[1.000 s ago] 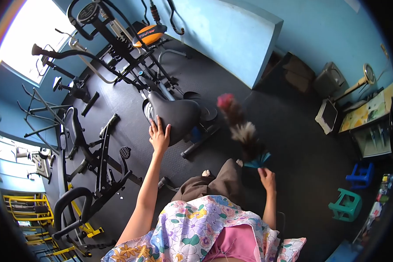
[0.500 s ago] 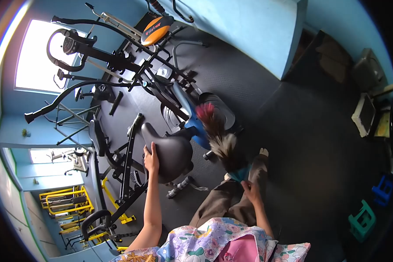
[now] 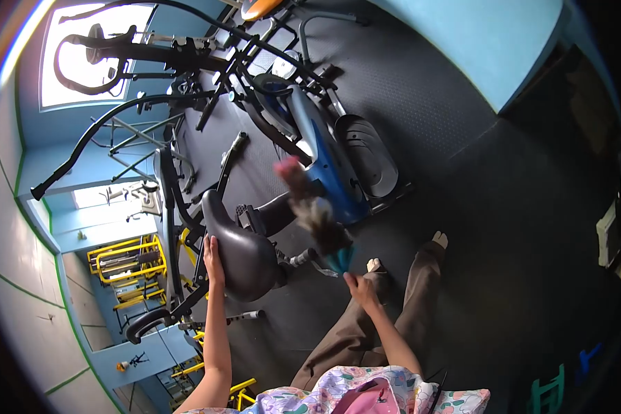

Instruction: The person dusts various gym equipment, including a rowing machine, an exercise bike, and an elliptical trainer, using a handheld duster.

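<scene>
My right hand (image 3: 363, 290) is closed round the handle end of a feather duster. The feather duster (image 3: 314, 214) has a teal collar, brown and pale feathers and a pink-red tip. Slightly blurred, it slants up and left between the seat and the blue machine body. My left hand (image 3: 214, 263) grips the left edge of a black exercise-machine seat (image 3: 241, 255), its fingers partly out of sight at the edge. Beyond the seat stands the blue and black elliptical trainer (image 3: 324, 162), with long curved handlebars and a foot pedal (image 3: 369, 155).
Black rubber flooring (image 3: 476, 228) extends to the right of my feet. A pale blue partition (image 3: 472, 41) stands at upper right. Yellow gym frames (image 3: 127, 259) are at the left. Green (image 3: 548, 390) and blue plastic items lie at lower right.
My view has shifted, bringing the seat lower and more to the left. The duster has swung leftward, from beside my legs toward the seat. My left hand stays at the seat's edge.
</scene>
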The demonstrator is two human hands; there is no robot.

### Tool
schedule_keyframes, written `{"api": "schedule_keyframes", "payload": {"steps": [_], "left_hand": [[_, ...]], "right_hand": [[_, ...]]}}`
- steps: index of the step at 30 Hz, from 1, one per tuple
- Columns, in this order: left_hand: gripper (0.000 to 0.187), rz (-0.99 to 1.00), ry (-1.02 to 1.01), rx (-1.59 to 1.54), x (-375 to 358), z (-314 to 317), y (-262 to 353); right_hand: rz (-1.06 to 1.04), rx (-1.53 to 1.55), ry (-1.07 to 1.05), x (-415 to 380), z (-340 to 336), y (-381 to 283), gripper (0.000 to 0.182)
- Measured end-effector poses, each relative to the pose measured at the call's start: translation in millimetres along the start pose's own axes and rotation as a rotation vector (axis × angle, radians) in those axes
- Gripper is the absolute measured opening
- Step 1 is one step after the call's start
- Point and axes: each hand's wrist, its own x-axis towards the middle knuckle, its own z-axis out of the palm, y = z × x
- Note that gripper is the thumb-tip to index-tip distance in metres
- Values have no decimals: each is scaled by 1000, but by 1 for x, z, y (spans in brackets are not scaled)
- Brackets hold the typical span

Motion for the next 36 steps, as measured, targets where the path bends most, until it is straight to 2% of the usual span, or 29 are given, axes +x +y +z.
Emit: {"api": "schedule_keyframes", "payload": {"steps": [2,3,4,6,7,9,14,16,17,20,21,24,31,35,36], "left_hand": [[56,-5,26,-43,6,2,-15],[56,33,57,-26,7,4,-14],[56,67,87,-8,6,5,-13],[57,23,60,-26,4,5,-6],[57,19,30,-61,7,3,-13],[56,1,-10,-126,10,0,-22],[50,-11,-10,-192,10,4,-18],[48,6,-13,-150,7,3,-9],[48,-6,-19,-153,7,3,-9],[49,12,12,-124,9,3,-14],[49,10,12,-128,10,4,-14],[50,-26,61,-121,6,4,-14],[50,-35,-21,-197,11,1,-24],[50,-29,-25,-166,10,4,-15],[49,-25,27,-163,9,5,-16]], "right_hand": [[-214,141,-99,-5,3,-1,49],[-160,46,-258,-4,-4,-3,50],[-153,44,-271,-1,-2,0,50],[-112,64,-102,10,10,15,51],[-106,57,-114,18,12,24,51],[54,-67,-47,36,6,29,52],[-95,12,-209,31,-18,13,48],[-147,-118,-83,36,-9,22,45],[-83,-107,-81,42,-14,17,44],[-107,-111,-83,48,-20,2,44],[-175,-91,-104,45,-16,-5,43],[-170,-70,-168,56,7,-32,42],[-279,-114,-113,118,36,-121,38],[-188,-88,-208,65,11,-80,38],[-162,-90,-244,50,5,-66,38]]}}
